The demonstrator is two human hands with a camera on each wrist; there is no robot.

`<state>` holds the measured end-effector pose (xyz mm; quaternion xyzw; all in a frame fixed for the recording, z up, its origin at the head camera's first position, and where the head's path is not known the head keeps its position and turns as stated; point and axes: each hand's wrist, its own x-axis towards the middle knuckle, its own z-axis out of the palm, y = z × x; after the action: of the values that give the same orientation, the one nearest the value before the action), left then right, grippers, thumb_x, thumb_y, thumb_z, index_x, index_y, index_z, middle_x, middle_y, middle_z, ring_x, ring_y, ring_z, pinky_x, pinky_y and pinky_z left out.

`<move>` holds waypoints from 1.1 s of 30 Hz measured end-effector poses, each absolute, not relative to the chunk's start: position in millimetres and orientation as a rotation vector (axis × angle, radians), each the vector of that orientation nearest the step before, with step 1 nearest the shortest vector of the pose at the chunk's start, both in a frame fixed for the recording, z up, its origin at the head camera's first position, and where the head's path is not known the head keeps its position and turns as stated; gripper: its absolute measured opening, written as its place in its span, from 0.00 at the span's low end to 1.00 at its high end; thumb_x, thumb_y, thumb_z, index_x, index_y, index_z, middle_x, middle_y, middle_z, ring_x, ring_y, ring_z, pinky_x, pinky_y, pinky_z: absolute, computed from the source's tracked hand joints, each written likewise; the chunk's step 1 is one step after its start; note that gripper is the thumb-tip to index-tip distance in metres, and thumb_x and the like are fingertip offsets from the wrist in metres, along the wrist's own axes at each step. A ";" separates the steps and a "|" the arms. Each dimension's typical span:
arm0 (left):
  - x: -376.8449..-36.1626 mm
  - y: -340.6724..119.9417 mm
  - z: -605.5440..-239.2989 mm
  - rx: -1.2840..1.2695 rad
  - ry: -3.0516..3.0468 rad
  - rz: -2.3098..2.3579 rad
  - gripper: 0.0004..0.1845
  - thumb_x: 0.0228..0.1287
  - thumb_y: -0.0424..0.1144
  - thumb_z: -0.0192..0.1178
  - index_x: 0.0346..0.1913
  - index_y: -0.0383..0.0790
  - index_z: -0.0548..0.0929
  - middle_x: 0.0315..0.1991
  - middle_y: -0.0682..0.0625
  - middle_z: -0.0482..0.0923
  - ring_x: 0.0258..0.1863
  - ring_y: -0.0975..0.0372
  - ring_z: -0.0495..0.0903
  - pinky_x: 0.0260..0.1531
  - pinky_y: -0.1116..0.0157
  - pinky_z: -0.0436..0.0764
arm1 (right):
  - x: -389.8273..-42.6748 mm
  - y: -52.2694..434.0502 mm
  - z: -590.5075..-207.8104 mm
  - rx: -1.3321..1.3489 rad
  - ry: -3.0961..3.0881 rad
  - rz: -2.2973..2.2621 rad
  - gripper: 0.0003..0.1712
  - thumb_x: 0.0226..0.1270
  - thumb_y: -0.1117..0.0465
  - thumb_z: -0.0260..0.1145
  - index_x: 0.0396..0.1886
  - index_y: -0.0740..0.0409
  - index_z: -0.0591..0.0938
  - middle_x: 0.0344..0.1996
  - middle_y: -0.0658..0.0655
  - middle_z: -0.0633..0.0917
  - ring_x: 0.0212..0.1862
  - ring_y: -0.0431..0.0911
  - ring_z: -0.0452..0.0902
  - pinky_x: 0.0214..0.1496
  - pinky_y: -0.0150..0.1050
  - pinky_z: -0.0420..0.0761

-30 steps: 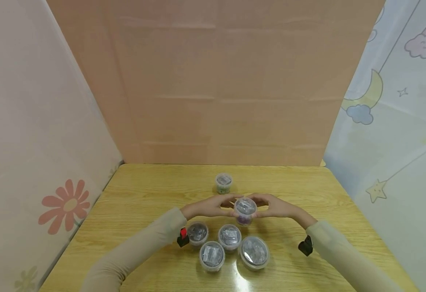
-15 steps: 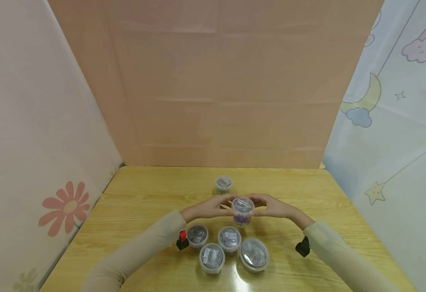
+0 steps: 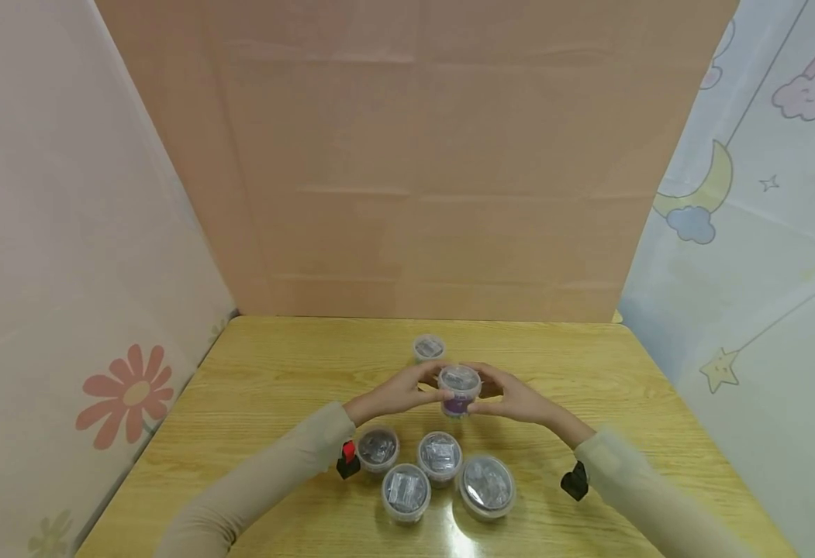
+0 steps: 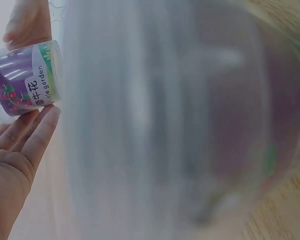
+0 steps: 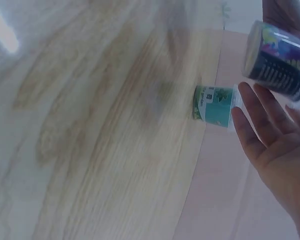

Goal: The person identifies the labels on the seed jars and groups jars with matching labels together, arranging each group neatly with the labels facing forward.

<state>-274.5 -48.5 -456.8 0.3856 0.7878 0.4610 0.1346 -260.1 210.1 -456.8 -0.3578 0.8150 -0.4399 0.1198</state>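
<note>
Both hands hold a round plastic planting cup with a clear lid and a purple label, raised above the middle of the table. My left hand grips its left side, thumb in front. From the right, my right hand grips it, fingers mostly behind. "Little garden" and flowers show on the cup's label in the left wrist view. Just behind the hands stands a green-labelled cup, its lower part hidden by them in the head view.
Nearer the body stand several lidded cups: one at left, one in front, one in the middle and a wider tub. A blurred cup looms in the left wrist view. Cloth walls surround the wooden table.
The held cup has shifted slightly left and farther up in the head view, both hands moving with it. It now stands more upright to view, showing more purple label. The other cups stay put.
</note>
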 end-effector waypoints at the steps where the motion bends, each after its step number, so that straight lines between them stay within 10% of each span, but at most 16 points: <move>1: -275.3 -48.4 -456.9 1.115 2.295 1.334 0.28 0.64 0.52 0.56 0.66 0.53 0.65 0.56 0.56 0.73 0.50 0.65 0.75 0.44 0.69 0.79 | -258.6 208.4 -457.0 -1.038 2.402 -1.289 0.39 0.64 0.58 0.64 0.71 0.51 0.57 0.58 0.54 0.74 0.55 0.48 0.74 0.56 0.51 0.75; 10: -277.0 -47.9 -458.1 1.088 2.342 1.344 0.27 0.64 0.53 0.56 0.64 0.54 0.67 0.53 0.56 0.75 0.49 0.64 0.77 0.42 0.68 0.80 | -244.3 194.7 -437.1 -1.045 2.445 -1.368 0.35 0.64 0.63 0.63 0.68 0.65 0.59 0.50 0.63 0.80 0.47 0.43 0.79 0.49 0.45 0.80; 33: -275.0 -52.0 -461.4 1.094 2.124 1.531 0.41 0.60 0.41 0.63 0.72 0.51 0.53 0.65 0.47 0.64 0.55 0.55 0.75 0.49 0.64 0.79 | -256.3 204.7 -452.2 -0.947 2.200 -1.579 0.34 0.69 0.61 0.58 0.70 0.50 0.56 0.56 0.63 0.77 0.53 0.50 0.77 0.53 0.46 0.78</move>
<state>-275.0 -52.0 -461.4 0.3809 0.7399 0.5334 0.1514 -256.3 204.7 -452.2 -0.3271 0.7597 -0.5453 0.1357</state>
